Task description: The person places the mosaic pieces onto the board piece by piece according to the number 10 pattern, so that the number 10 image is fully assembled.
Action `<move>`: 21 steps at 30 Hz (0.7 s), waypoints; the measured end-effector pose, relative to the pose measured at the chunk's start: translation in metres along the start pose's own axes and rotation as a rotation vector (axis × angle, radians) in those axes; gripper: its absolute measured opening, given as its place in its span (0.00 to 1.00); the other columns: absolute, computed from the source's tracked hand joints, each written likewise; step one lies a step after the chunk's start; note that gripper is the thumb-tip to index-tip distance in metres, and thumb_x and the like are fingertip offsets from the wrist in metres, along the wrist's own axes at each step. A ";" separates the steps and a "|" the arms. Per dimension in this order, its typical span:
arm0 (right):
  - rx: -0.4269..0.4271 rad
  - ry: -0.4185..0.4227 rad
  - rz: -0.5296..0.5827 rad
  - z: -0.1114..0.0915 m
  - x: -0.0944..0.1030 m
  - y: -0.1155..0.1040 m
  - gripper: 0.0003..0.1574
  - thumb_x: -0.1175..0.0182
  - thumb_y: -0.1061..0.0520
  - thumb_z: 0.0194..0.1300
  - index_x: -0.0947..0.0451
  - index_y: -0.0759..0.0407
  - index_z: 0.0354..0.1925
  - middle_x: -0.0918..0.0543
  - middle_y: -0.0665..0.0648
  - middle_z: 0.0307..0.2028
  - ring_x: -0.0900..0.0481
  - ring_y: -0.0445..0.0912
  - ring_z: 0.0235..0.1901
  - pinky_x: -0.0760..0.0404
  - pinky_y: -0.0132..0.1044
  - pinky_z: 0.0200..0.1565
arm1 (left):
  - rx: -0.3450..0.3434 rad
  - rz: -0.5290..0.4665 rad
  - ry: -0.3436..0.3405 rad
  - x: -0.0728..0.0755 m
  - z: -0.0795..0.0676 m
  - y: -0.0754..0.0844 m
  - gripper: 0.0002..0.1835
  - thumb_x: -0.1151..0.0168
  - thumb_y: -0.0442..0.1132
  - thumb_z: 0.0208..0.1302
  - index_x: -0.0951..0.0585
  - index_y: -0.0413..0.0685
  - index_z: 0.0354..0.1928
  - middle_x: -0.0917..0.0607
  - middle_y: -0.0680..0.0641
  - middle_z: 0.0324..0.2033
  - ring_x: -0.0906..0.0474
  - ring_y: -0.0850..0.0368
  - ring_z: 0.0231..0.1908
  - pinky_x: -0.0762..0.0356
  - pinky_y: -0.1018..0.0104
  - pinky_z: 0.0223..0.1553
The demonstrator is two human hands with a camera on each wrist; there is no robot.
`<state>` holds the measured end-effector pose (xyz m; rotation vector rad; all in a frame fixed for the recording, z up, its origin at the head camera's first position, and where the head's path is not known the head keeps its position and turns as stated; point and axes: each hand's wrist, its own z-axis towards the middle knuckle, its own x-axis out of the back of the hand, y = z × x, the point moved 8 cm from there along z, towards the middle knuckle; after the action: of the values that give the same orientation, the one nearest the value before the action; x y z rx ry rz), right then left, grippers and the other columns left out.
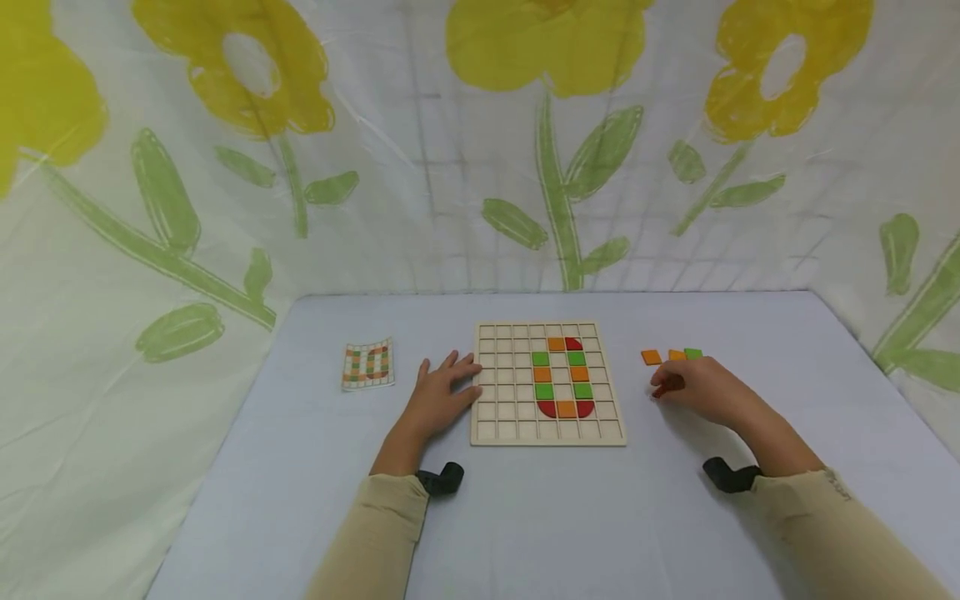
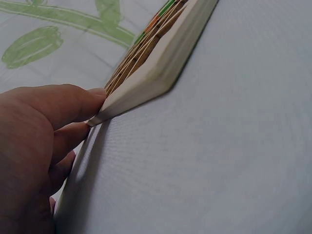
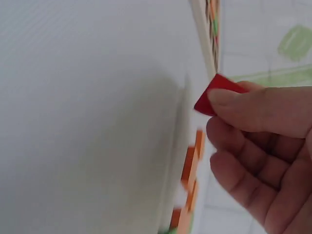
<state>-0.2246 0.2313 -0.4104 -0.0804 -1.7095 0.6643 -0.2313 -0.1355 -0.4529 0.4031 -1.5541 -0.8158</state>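
A pale wooden grid board (image 1: 510, 429) lies on the table, holding a ring of orange and green square tiles with red rounded corner tiles. At its left edge is my left hand (image 1: 438, 398), fingers spread, thumb and fingertips touching the rim (image 2: 141, 90). To the right of the board, my right hand (image 1: 701, 387) pinches a red tile (image 3: 209, 100) between thumb and fingers, held above the table. Most of that tile is hidden in the head view. Just beyond the right hand lie loose orange tiles (image 1: 651, 357) and a green tile (image 1: 693, 354).
A small printed pattern card (image 1: 367, 365) with a coloured grid lies left of the board. The white table (image 1: 555, 525) ends at a hanging cloth (image 1: 375, 208) with yellow flowers behind it. Each wrist wears a black camera band (image 1: 442, 479).
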 end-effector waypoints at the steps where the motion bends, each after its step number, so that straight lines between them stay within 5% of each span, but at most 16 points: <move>1: 0.015 0.017 0.010 0.006 0.001 -0.005 0.07 0.31 0.64 0.58 0.16 0.54 0.35 0.15 0.47 0.32 0.21 0.43 0.36 0.21 0.35 0.37 | 0.000 0.001 0.001 0.000 0.000 0.000 0.23 0.38 0.48 0.68 0.22 0.54 0.64 0.31 0.55 0.70 0.47 0.54 0.76 0.74 0.47 0.77; 8: 0.101 0.069 0.094 0.052 -0.003 -0.039 0.08 0.36 0.65 0.63 0.15 0.52 0.35 0.13 0.49 0.35 0.20 0.46 0.38 0.18 0.42 0.42 | 0.004 -0.024 0.000 0.001 0.000 0.001 0.23 0.37 0.47 0.68 0.22 0.54 0.63 0.30 0.54 0.70 0.47 0.53 0.76 0.75 0.47 0.77; 16: -0.011 -0.043 0.270 0.099 -0.015 -0.053 0.13 0.44 0.61 0.67 0.14 0.55 0.44 0.13 0.57 0.46 0.20 0.49 0.43 0.20 0.39 0.44 | -0.004 -0.014 0.009 -0.001 0.001 -0.001 0.23 0.37 0.47 0.67 0.21 0.53 0.63 0.29 0.54 0.69 0.46 0.53 0.75 0.73 0.46 0.77; 21: -0.027 -0.067 0.303 0.122 -0.019 -0.064 0.12 0.40 0.56 0.67 0.13 0.53 0.46 0.14 0.58 0.49 0.21 0.50 0.44 0.20 0.39 0.43 | -0.004 -0.009 0.015 0.001 0.001 -0.002 0.23 0.37 0.47 0.67 0.21 0.53 0.63 0.29 0.54 0.69 0.46 0.53 0.75 0.72 0.46 0.77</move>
<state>-0.3129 0.1240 -0.4094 -0.3452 -1.7886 0.8748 -0.2328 -0.1368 -0.4533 0.4128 -1.5379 -0.8207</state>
